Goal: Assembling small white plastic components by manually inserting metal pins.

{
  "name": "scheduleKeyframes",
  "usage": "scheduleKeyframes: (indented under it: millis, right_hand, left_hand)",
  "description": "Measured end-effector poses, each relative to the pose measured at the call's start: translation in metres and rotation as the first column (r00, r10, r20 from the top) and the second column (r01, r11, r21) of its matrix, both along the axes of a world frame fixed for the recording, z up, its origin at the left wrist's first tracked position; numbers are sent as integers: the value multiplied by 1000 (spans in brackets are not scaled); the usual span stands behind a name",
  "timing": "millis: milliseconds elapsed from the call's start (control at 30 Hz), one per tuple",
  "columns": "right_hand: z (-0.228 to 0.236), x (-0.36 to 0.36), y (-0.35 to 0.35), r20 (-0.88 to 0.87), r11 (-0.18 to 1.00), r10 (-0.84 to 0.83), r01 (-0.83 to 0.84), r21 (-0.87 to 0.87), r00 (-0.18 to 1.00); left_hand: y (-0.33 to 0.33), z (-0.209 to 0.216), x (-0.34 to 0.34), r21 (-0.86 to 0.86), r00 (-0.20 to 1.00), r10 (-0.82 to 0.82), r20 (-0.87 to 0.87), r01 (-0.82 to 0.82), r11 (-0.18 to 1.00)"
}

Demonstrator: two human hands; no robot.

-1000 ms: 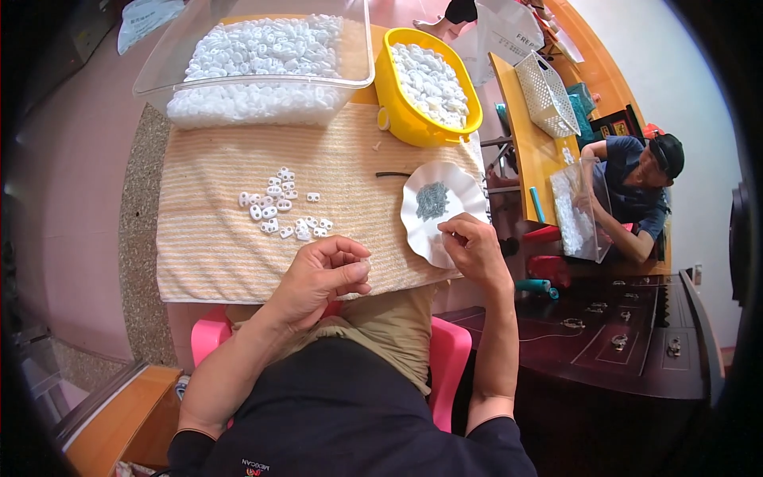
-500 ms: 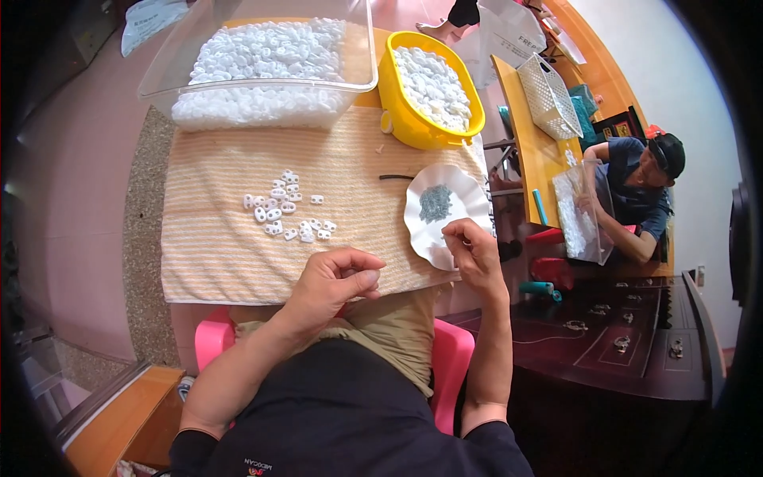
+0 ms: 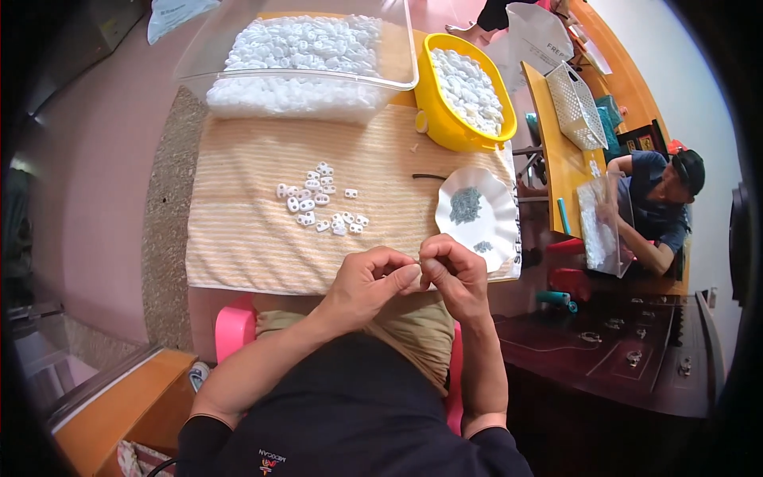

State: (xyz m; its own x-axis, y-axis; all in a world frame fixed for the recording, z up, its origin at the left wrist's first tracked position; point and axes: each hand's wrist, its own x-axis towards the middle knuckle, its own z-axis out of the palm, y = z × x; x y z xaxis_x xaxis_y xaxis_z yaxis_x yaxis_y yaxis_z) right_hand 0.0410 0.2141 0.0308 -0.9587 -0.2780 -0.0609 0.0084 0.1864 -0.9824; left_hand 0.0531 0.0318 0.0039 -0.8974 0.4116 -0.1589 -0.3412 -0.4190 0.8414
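On the striped towel [image 3: 246, 238], beyond the left hand [image 3: 369, 280], lie the small white pieces [image 3: 321, 199] in a loose scatter, many showing 2 dark holes. They look like stiff moulded plastic: probably very light, fairly slick at the rounded edges and hard to break, so a thumb-and-forefinger pinch across the outer sides, clear of the holes, seems the surest hold. The left hand's thumb and forefinger come together in a narrow pinch, and the right hand [image 3: 458, 276] pinches just as closely beside it, the fingertips meeting or nearly so; whatever sits between them is hidden, so I cannot tell whether either holds anything. Just beyond the right hand, the wavy-edged white plate [image 3: 494, 213] bears dark grey bits in a larger pile [image 3: 465, 205] and a smaller pile [image 3: 482, 247]. Those bits look fine and feather-light, easy to scatter, best taken singly with the fingertips. A thin black strip [image 3: 429, 176] lies left of the plate. Farther out, a clear bin [image 3: 401, 83] and a yellow tub [image 3: 453, 133] hold heaps of white pieces; so filled, each probably needs 2 hands at its rim.
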Motion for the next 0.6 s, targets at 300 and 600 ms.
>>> scheduleKeyframes:
  millis: [300, 600]
  right_hand:
    - [5, 1, -18, 129, 985, -96, 113, -133, 987]
    - [5, 1, -12, 216, 989, -69, 96, -113, 974]
  left_hand:
    - [-4, 2, -1, -4, 999, 33, -22, -33, 999]
    - [-5, -3, -2, -154, 977, 75, -201, -107, 982]
